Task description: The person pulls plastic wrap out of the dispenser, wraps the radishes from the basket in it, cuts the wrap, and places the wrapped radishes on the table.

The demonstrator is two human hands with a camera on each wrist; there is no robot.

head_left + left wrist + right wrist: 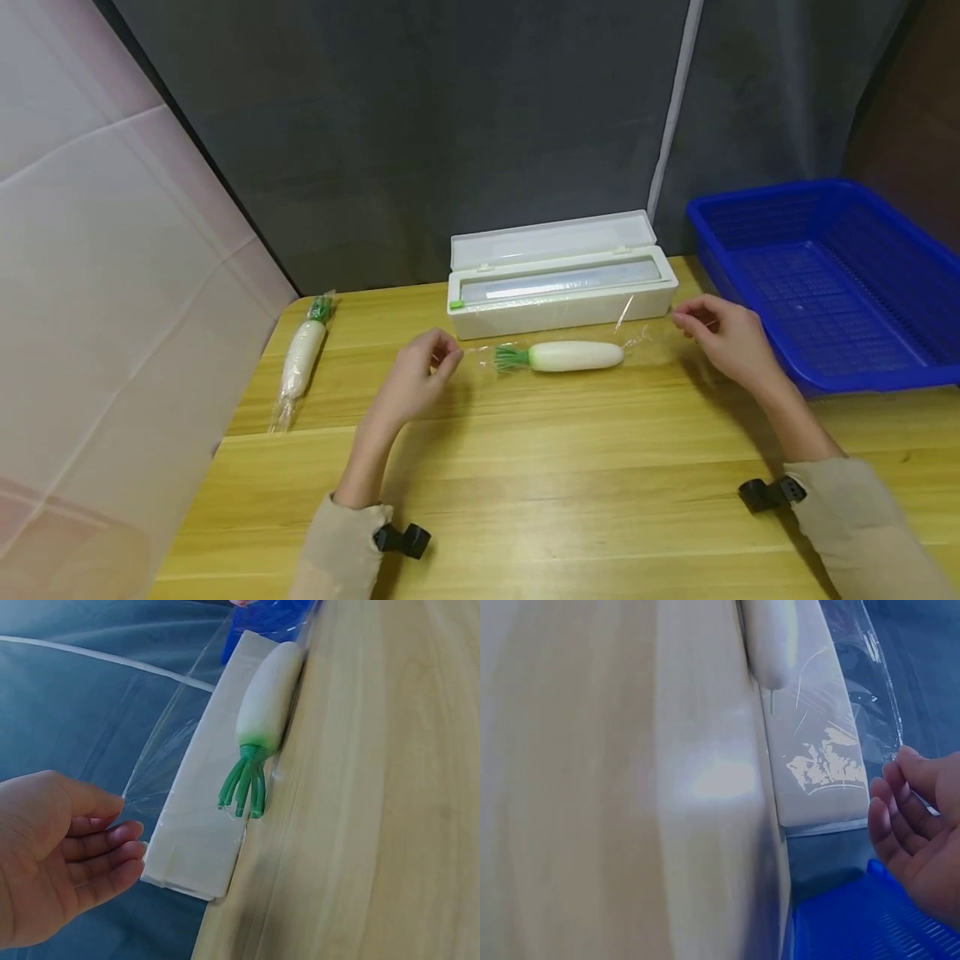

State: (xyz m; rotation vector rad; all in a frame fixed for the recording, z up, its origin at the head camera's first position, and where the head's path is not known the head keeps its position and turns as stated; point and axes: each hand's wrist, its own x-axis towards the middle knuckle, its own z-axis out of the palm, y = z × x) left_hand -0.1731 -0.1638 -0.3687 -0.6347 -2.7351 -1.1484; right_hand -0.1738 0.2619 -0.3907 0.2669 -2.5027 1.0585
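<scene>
A white radish (576, 356) with green stalks lies on its side at the middle of the table, a sheet of clear plastic wrap (829, 761) about it. My left hand (420, 375) pinches one end of the wrap's edge between thumb and fingertips, left of the stalks. At the other end, beyond the radish's tip, my right hand (723, 337) pinches the same edge. The film stretches between both hands, raised off the table in the wrist views. Just behind stands a white wrap dispenser box (562, 312), its lid up and a film roll inside.
On the left of the wooden table (510, 500) lies another radish (303, 358), wrapped in clear film. A blue plastic basket (817, 275) stands at the right, close to my right hand. A dark curtain (412, 142) hangs behind the table.
</scene>
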